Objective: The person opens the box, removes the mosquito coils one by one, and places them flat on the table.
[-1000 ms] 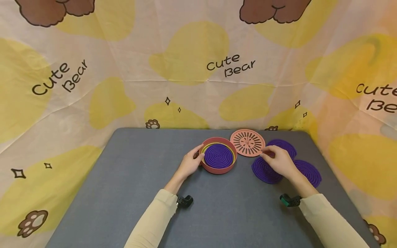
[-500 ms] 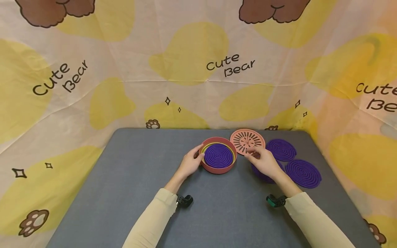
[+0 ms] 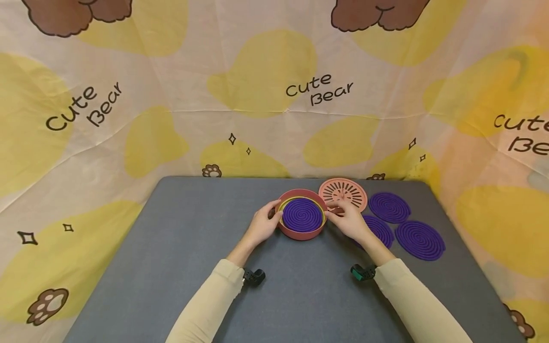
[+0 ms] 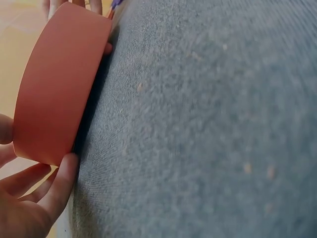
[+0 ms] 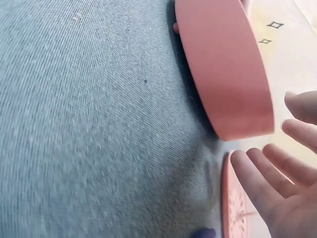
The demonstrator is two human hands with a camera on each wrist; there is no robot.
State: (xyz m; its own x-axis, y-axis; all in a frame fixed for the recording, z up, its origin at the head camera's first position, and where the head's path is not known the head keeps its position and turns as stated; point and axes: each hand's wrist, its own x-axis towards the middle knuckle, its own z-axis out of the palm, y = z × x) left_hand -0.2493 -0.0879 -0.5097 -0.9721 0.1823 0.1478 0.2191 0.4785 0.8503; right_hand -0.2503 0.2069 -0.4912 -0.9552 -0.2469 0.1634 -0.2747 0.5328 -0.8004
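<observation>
Left sleeve point(image 3: 209, 301): long, plain, pale cream, lightly creased, ending behind the left hand point(image 3: 262, 223).
Right sleeve point(image 3: 419, 301): the same cream cloth, ending behind the right hand point(image 3: 348, 222).
Left band point(image 3: 256, 277): black, perforated, rounded end jutting inward, between hand and sleeve.
Right band point(image 3: 363, 272): black, perforated, teal-green patch.
Hands: bare.

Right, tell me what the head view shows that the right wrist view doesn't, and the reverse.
Only the head view shows the purple coil inside the red dish, plus the left sleeve and right sleeve.

Only the right wrist view shows a clear gap between the right hand and the dish; from the head, the fingers overlap its rim.

Both share the dish's outer wall, the right hand, the slotted pink disc and the table.
</observation>
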